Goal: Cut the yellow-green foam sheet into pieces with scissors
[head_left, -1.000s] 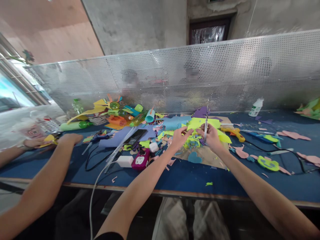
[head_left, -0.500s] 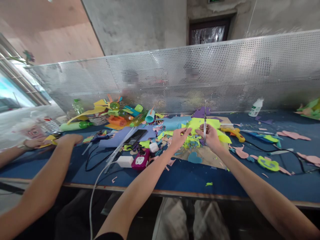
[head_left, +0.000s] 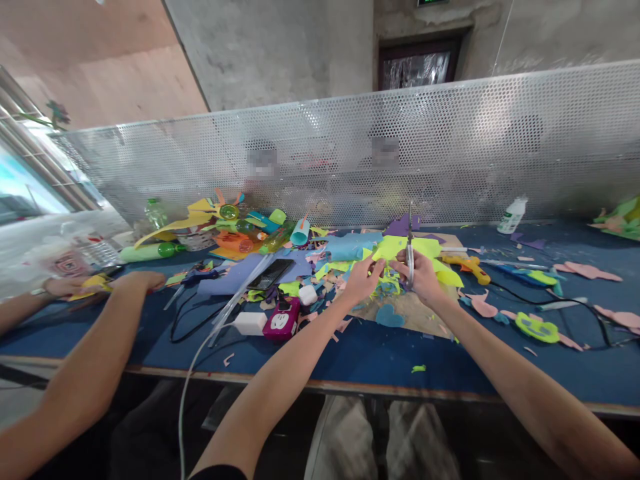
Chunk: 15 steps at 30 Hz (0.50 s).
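Note:
My left hand pinches a yellow-green foam piece over a brown cardboard sheet. My right hand grips a pair of scissors whose blades point up and away. The two hands meet over a heap of yellow-green foam sheets. A small blue foam heart lies just below my hands on the cardboard.
Blue table strewn with foam scraps. A phone, white charger, magenta socket and cables lie to the left. A yellow glue gun and white bottle sit right. Another person's arms rest at far left. Perforated metal screen behind.
My hands have drawn slightly closer together on the yellow-green piece, and the scissors have tilted a little left. The other person's hands barely shifted.

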{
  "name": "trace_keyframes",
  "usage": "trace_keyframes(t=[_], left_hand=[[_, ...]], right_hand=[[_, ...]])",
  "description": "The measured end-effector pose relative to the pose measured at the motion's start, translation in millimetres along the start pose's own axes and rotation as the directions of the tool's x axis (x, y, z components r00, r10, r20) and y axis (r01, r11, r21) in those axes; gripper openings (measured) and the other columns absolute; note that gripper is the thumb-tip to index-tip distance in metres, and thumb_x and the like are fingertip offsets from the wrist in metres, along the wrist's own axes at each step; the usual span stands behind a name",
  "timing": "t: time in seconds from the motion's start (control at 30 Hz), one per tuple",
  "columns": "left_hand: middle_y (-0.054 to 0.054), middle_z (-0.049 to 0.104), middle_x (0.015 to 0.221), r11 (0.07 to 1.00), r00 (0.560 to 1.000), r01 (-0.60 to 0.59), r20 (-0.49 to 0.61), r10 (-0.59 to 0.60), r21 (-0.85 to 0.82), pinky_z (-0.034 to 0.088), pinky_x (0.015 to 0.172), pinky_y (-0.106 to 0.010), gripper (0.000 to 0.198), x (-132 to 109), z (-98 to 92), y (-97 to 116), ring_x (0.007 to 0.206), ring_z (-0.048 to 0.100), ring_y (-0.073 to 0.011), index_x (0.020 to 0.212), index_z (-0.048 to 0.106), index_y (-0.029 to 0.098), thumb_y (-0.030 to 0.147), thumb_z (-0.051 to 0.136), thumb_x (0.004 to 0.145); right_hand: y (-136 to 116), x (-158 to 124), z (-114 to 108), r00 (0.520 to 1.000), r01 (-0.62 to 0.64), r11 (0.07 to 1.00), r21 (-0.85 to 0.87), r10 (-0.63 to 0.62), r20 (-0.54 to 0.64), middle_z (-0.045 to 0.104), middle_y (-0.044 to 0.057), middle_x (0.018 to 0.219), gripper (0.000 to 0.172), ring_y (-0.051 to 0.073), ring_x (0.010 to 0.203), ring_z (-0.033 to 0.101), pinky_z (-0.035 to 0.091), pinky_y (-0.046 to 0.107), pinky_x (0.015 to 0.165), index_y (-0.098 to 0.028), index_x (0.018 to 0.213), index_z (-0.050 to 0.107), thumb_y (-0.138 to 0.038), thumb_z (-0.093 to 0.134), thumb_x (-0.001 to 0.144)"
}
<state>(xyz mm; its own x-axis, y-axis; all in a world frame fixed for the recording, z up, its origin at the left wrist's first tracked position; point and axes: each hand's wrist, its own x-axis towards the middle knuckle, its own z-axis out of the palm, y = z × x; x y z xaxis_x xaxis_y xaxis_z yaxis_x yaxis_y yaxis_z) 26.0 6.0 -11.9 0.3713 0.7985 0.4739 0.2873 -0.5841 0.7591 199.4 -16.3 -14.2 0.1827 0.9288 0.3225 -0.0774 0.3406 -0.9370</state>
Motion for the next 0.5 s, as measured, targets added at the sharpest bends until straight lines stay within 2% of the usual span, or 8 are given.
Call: trace_keyframes(t=[0.27,0.37,0.5], left_hand=[[-0.001,0.052,0.068,0.997,0.994,-0.076,-0.084,0.077,0.014,0.03,0.058,-0.029,0.043,2,0.1,-3,0.06,0.048,-0.0154,0.079,0.044,0.021,0.059,0.048,0.1],[0.002,0.045,0.064,0.996,0.991,-0.061,-0.124,0.052,-0.064,0.028,0.056,-0.028,0.046,2,-0.2,-3,0.056,0.042,-0.0131,0.076,0.041,0.021,0.059,0.05,0.099],[0.004,0.038,0.059,0.971,0.973,-0.051,-0.229,-0.004,-0.233,0.026,0.053,-0.028,0.047,2,-4.1,-3,0.052,0.035,-0.0105,0.075,0.041,0.021,0.06,0.049,0.099]], right_hand=[[0,-2,3,0.997,0.042,0.996,-0.081,-0.037,0.066,0.051,-0.006,0.061,0.039,0.01,0.045,0.046,0.038,0.025,0.042,-0.02,0.081,0.058,-0.045,0.083,0.063],[-2,-4,3,0.993,0.034,0.993,-0.11,-0.021,0.116,0.05,-0.005,0.059,0.036,0.011,0.045,0.045,0.037,0.026,0.044,-0.02,0.08,0.058,-0.048,0.078,0.068],[-11,-8,-1,0.968,0.045,0.974,-0.22,0.011,0.249,0.052,-0.003,0.063,0.037,0.014,0.053,0.049,0.038,0.028,0.05,-0.02,0.08,0.057,-0.055,0.068,0.076]])
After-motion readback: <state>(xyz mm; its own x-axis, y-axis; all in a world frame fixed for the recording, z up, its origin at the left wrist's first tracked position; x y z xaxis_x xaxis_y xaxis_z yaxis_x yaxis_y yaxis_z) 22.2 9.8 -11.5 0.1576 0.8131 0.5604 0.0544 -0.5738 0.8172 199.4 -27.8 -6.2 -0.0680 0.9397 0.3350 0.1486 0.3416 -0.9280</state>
